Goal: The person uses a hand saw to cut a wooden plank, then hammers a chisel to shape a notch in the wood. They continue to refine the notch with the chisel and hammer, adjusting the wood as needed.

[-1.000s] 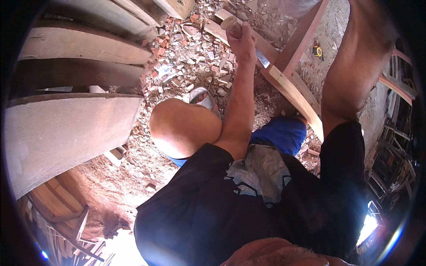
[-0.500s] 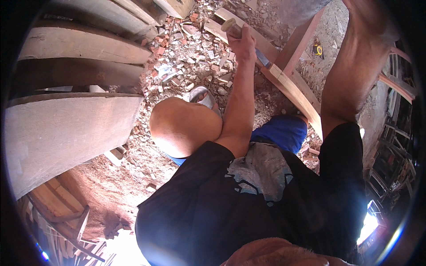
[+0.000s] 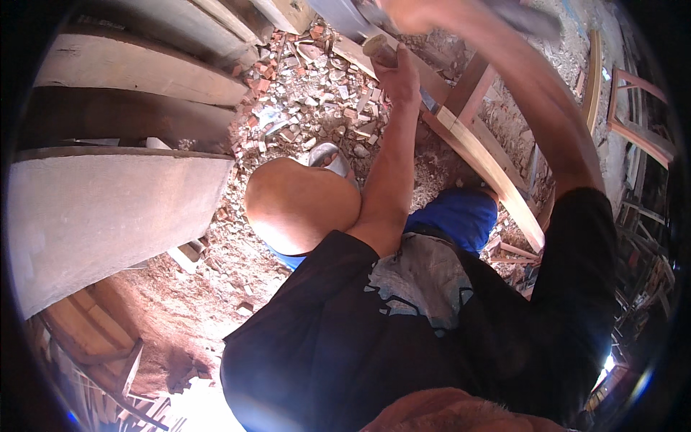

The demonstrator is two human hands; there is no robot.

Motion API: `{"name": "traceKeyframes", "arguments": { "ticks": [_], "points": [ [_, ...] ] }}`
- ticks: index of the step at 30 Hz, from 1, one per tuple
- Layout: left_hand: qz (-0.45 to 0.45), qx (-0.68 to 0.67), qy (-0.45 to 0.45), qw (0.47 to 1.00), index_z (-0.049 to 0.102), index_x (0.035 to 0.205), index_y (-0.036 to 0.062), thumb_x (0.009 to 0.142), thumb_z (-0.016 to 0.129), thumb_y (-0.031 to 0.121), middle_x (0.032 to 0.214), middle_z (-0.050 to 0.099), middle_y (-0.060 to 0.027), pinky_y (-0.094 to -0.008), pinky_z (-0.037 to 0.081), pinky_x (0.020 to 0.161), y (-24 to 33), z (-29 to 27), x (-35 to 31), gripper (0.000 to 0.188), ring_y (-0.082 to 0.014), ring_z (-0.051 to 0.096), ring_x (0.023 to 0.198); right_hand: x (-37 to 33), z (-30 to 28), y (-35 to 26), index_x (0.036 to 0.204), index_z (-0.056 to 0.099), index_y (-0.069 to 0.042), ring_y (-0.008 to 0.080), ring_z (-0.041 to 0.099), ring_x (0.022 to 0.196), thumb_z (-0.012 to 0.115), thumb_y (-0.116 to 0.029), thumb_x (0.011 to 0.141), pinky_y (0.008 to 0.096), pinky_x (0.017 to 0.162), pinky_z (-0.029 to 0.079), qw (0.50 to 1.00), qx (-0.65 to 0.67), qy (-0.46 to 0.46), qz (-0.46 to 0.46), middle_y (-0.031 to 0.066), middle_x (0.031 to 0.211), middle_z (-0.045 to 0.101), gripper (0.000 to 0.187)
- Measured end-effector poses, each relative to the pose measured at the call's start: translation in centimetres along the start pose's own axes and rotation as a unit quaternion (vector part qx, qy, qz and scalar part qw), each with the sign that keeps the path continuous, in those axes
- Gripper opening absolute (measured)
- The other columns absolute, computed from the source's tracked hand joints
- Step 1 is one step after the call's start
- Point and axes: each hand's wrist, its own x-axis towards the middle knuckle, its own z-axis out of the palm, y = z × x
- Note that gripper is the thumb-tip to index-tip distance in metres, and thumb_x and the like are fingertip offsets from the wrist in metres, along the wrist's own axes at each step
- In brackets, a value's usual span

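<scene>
Now | left hand (image 3: 398, 75) gripped round chisel handle (image 3: 376, 47), blade on wooden frame (image 3: 479, 155) | right hand (image 3: 410, 13) raised, blurred, seemingly clutching a tool; grip unclear | rubble (image 3: 309, 93) beside

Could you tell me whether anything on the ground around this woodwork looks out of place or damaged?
Yes: broken brick and stone rubble lies strewn over the dirt ground beside the wooden frame that the left hand grips. The right hand is motion-blurred at the top edge, so what it holds cannot be told.
</scene>
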Motion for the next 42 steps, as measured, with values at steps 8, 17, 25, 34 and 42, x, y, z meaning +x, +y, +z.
{"name": "traceKeyframes", "arguments": {
  "ticks": [8, 17, 25, 34, 42],
  "points": [
    [-0.060, -0.066, 0.004, 0.996, 0.041, 0.128, 0.0121, 0.099, 0.068, 0.011, 0.088, 0.061, -0.0046, -0.0287, 0.041, 0.044, 0.9, -0.4, 0.1, 0.040, -0.0126, 0.052, 0.057, -4.3, -4.8, -0.2, 0.117, 0.066, 0.000, 0.0188, 0.066, 0.075, 0.067, -0.017, 0.097, 0.0333, 0.062, 0.058, 0.954, 0.239, 0.164, -0.080, 0.0148, 0.092, 0.069, 0.026],
    [-0.031, -0.044, -0.039, 0.998, 0.043, 0.145, 0.0044, 0.095, 0.075, 0.015, 0.122, 0.060, -0.0081, -0.0301, 0.053, 0.085, 1.1, 0.0, -0.6, 0.061, -0.0152, 0.060, 0.101, 0.4, -0.8, -2.9, 0.112, 0.074, -0.002, 0.0312, 0.075, 0.087, 0.063, -0.017, 0.094, 0.0466, 0.073, 0.061, 0.996, -0.021, 0.088, 0.011, 0.0221, 0.099, 0.075, 0.026],
    [-0.107, -0.034, -0.028, 0.993, 0.042, 0.145, 0.0074, 0.093, 0.076, 0.015, 0.115, 0.060, -0.0055, -0.0297, 0.054, 0.074, 2.8, -0.4, -1.8, 0.063, -0.0141, 0.059, 0.095, -3.6, -5.1, -1.1, 0.125, 0.064, 0.001, 0.0222, 0.068, 0.079, 0.065, -0.007, 0.090, 0.0352, 0.066, 0.060, 0.956, 0.224, 0.177, -0.069, 0.0147, 0.092, 0.069, 0.036],
    [-0.070, -0.054, -0.093, 0.992, 0.044, 0.136, 0.0108, 0.092, 0.073, 0.009, 0.103, 0.060, -0.0020, -0.0283, 0.049, 0.059, 1.9, -0.5, -1.8, 0.053, -0.0110, 0.055, 0.079, -0.7, 1.9, -1.4, 0.106, 0.072, -0.001, 0.0349, 0.074, 0.084, 0.065, -0.013, 0.086, 0.0489, 0.077, 0.059, 0.998, -0.051, 0.033, 0.020, 0.0209, 0.093, 0.074, 0.025],
    [-0.097, -0.075, -0.001, 0.992, 0.045, 0.123, 0.0116, 0.094, 0.070, 0.004, 0.087, 0.059, -0.0031, -0.0272, 0.045, 0.046, 2.1, -0.2, -2.2, 0.040, -0.0101, 0.051, 0.057, -2.8, -1.2, -0.5, 0.102, 0.071, 0.004, 0.0371, 0.074, 0.083, 0.067, -0.013, 0.085, 0.0484, 0.072, 0.058, 0.972, 0.168, 0.163, 0.020, 0.0240, 0.092, 0.074, 0.024]
  ]
}}
